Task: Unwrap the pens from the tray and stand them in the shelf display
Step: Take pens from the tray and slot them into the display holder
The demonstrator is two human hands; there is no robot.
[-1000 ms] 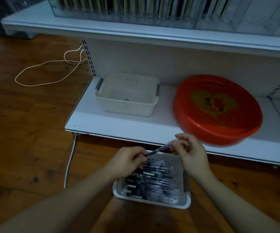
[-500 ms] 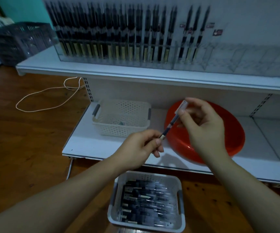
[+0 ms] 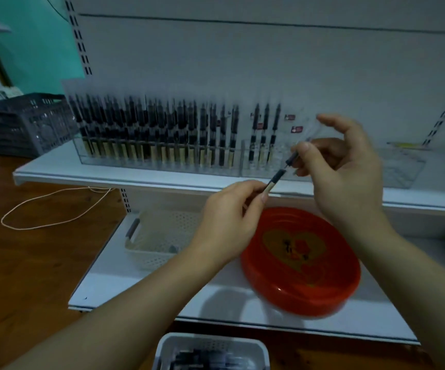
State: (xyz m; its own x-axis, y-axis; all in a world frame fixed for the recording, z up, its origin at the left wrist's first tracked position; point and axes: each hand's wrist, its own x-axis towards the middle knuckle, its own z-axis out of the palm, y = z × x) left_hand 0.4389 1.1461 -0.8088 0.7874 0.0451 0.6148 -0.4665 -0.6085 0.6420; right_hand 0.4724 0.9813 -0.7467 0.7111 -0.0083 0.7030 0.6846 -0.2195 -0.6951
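I hold one dark pen [image 3: 279, 176] slanted between my hands, in front of the upper shelf. My left hand [image 3: 229, 220] pinches its lower, cream-coloured end. My right hand [image 3: 344, 169] pinches the upper end, where a clear wrapper [image 3: 307, 129] sticks up past my fingers. Behind it the clear shelf display [image 3: 160, 134] holds a long row of upright dark pens, with empty slots to the right. The white tray [image 3: 213, 352] of wrapped pens sits on the floor at the bottom edge, partly cut off.
A red round tray [image 3: 304, 263] and an empty white perforated basket [image 3: 160, 236] lie on the lower shelf. A dark crate [image 3: 23, 121] stands at the left end of the upper shelf. A thin cord [image 3: 55, 206] loops on the wooden floor.
Both hands rose with the pen from above the floor tray to the height of the display. My view tilted up, so the display fills the middle and the tray slid to the bottom.
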